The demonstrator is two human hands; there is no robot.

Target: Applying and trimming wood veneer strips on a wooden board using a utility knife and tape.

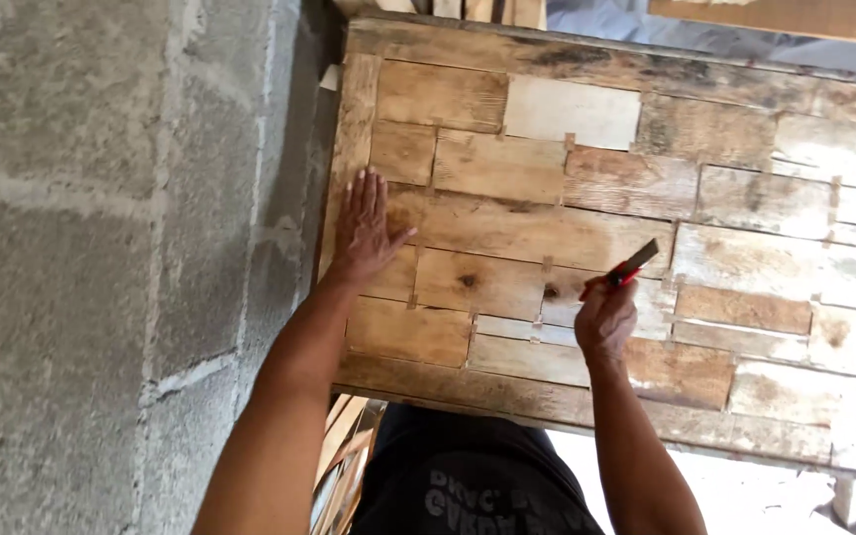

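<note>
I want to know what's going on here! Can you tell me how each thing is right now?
Left hand: flat, fingers spread, pressing on the wooden panel.
Right hand: closed around the red tool.
Red tool: held, dark tip against the wood.
Wooden panel: lying flat, patchwork of worn pieces.

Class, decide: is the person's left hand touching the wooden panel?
Touching. The head view shows the left hand lying flat, palm down, on the wooden panel near its left edge.

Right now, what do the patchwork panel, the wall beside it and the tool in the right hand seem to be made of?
The patchwork brown panel: rough unfinished wood, by its visible grain, knots and stains. The grey block wall: probably concrete blocks, by its coarse texture and mortar joints. The red-handled flat tool in the right hand: dark flat blade; material unclear.
</note>
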